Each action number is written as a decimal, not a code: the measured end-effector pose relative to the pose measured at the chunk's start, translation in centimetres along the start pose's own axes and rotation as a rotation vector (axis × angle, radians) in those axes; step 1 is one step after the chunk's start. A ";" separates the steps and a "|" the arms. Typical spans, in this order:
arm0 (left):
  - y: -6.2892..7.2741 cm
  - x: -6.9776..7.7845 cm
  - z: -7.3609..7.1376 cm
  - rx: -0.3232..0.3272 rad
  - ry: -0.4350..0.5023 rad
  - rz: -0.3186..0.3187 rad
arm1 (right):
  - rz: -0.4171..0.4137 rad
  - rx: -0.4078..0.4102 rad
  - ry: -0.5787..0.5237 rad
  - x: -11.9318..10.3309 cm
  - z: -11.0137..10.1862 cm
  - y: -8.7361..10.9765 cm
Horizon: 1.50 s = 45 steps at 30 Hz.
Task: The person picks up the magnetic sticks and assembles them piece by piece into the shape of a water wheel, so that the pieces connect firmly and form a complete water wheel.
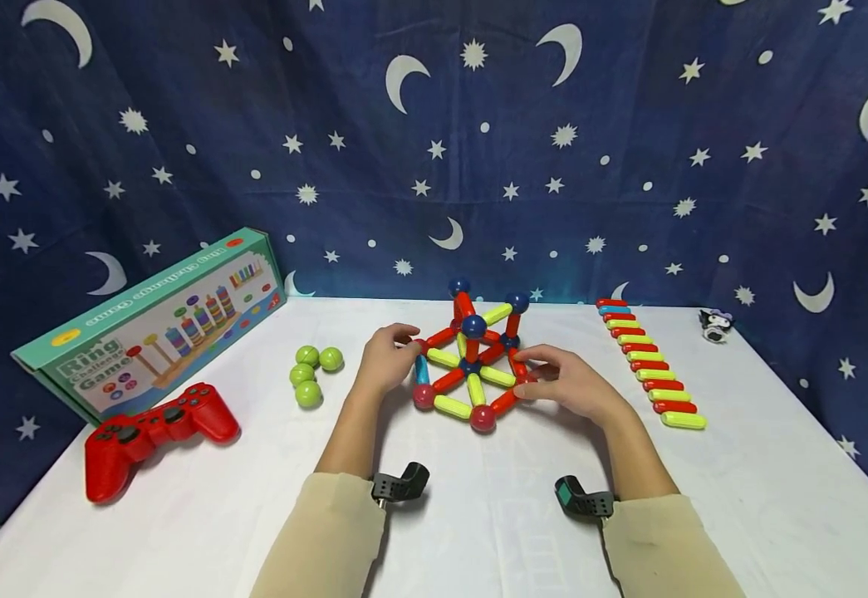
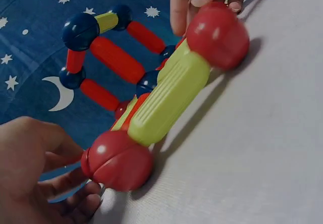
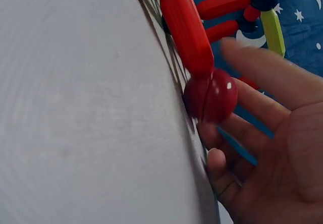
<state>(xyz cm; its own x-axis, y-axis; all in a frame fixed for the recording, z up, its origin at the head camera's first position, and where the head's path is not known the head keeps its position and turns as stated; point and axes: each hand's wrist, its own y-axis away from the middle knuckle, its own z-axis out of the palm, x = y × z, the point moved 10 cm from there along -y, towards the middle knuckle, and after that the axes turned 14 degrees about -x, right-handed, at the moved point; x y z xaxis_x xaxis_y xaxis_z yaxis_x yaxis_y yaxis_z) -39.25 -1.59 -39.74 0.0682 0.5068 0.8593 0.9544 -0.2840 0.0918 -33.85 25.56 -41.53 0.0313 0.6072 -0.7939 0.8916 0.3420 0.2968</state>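
Observation:
A magnetic ball-and-stick structure stands on the white table, with red, yellow and blue sticks joining red and dark blue balls. Its flat base looks like a wheel, and a raised frame rises at the back. My left hand pinches a red ball at the left side, partly hidden behind the nearer red ball. On the other side, my right hand is around a red ball. Its fingers touch that ball from behind, while the thumb is held apart from it.
Several green balls lie to the left, near a red game controller and a Ring Challenge Game box. At the right runs a row of red, yellow and blue sticks. A small black-and-white figure sits beyond it.

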 end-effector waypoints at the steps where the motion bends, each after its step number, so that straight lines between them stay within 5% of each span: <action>1: 0.1 -0.1 0.0 0.008 -0.009 -0.009 | -0.005 -0.006 0.004 -0.1 0.1 0.0; 9: 1.0 -0.4 0.2 0.029 -0.013 -0.050 | 0.014 0.098 -0.037 0.7 -0.9 0.4; 18: 1.4 0.4 -0.1 0.060 -0.104 0.019 | 0.050 0.218 -0.049 0.6 -1.7 0.6; 30: 1.1 0.5 1.4 -0.016 -0.106 0.061 | 0.061 0.200 -0.115 0.7 -1.6 0.9; 45: 1.0 0.0 1.8 -0.021 -0.095 0.038 | 0.036 0.253 0.068 -0.4 -7.3 7.2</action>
<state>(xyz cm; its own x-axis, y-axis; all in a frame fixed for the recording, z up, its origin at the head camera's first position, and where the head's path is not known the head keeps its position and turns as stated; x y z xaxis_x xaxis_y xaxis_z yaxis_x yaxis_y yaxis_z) -37.77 -0.43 -40.56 0.1319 0.5698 0.8111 0.9445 -0.3205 0.0715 -30.71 33.04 -35.22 0.0423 0.6656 -0.7451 0.9754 0.1341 0.1751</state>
